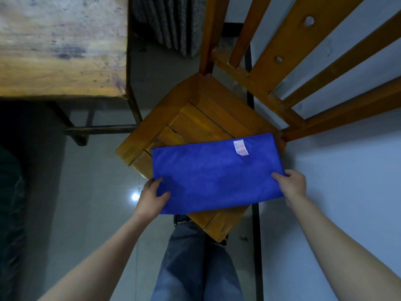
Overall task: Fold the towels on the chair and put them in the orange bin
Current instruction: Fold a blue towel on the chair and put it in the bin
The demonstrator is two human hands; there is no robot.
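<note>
one blue towel (pixel 214 172) with one white tag (pixel 240 147) lies flat on one wooden chair (pixel 195 118); left hand (pixel 152 197) and right hand (pixel 291 184) each pinch a near corner.

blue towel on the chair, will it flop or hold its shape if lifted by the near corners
Probably floppy: the blue towel is soft cloth lying flat on the chair seat, so its middle would likely sag between the left hand and right hand. Likely light for its size, being so thin.
</note>
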